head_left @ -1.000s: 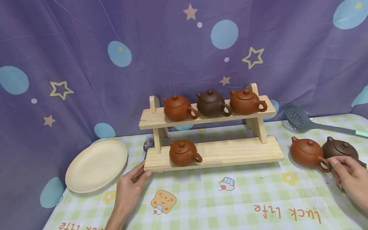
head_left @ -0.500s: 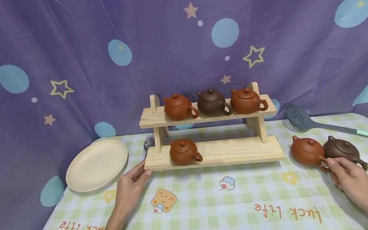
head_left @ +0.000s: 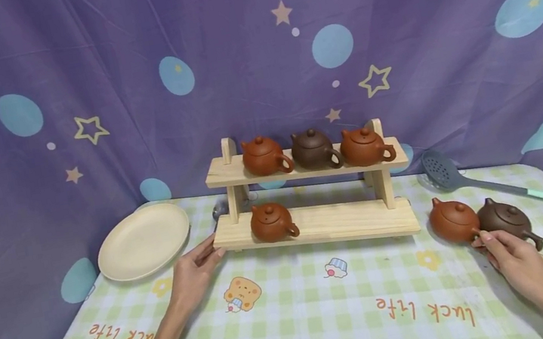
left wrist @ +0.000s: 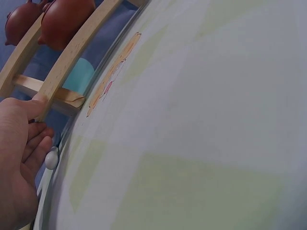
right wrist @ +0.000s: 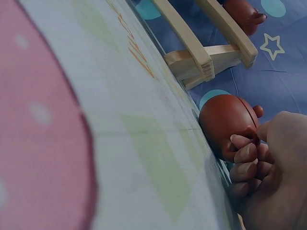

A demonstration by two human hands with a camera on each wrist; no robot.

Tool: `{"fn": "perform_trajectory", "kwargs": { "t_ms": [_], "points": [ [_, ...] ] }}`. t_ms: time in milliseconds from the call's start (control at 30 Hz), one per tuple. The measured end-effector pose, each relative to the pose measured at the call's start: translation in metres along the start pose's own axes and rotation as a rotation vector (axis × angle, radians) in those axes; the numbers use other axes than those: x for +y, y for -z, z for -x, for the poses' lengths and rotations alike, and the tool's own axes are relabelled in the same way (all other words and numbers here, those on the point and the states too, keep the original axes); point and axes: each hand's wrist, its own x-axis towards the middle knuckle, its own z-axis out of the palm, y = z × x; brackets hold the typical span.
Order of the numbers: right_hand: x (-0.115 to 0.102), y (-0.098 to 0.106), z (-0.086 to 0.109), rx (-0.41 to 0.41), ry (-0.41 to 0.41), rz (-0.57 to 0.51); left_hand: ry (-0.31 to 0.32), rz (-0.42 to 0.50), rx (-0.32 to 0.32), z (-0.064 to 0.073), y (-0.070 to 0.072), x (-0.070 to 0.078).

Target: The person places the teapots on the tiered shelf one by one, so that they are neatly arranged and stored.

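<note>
A cream plate (head_left: 142, 242) and perforated skimmer (head_left: 495, 187) lie on checked cloth (head_left: 318, 312).

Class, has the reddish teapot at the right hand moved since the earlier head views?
No: the reddish teapot shows no clear shift in any direction against the yellow flower print.

Small booth-like corner, screened by draped cloth; whether inside a home or a studio, cannot tell. Purple fabric curtain (head_left: 258, 93) printed with stars and pale-blue ovals hangs behind and along both sides of the counter (head_left: 331, 322), itself dressed in green-and-white check with cartoon pastries and orange "Luck life" lettering. Kitchenware about: reddish and dark-brown rounded teapots (head_left: 271, 224) on and beside a pale two-tier wooden rack (head_left: 356, 218), cream oval plate (head_left: 145, 241), grey slotted skimmer with mint handle (head_left: 498, 188).
</note>
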Motion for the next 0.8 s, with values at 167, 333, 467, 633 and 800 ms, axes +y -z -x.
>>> {"fn": "perform_trajectory", "kwargs": {
  "t_ms": [167,333,467,633,800],
  "points": [
    [-0.0001,0.0006,0.0000,-0.003,-0.008,0.022,0.002,-0.002,-0.001,0.0002,-0.0001,0.0002],
    [-0.0010,0.0005,0.0005,-0.004,-0.011,0.024,-0.001,0.002,0.001,0.0004,-0.0004,0.0004],
    [-0.0019,0.0006,0.0005,-0.004,-0.011,0.030,0.002,0.011,0.002,0.0008,-0.0006,-0.0001],
    [-0.0022,0.0007,0.0003,-0.007,-0.008,0.044,0.012,0.011,0.001,0.0011,-0.0002,-0.0001],
    [-0.0007,0.0006,0.0003,-0.008,-0.008,0.058,0.007,0.016,-0.004,0.0005,0.0001,-0.0001]
  ]
}}
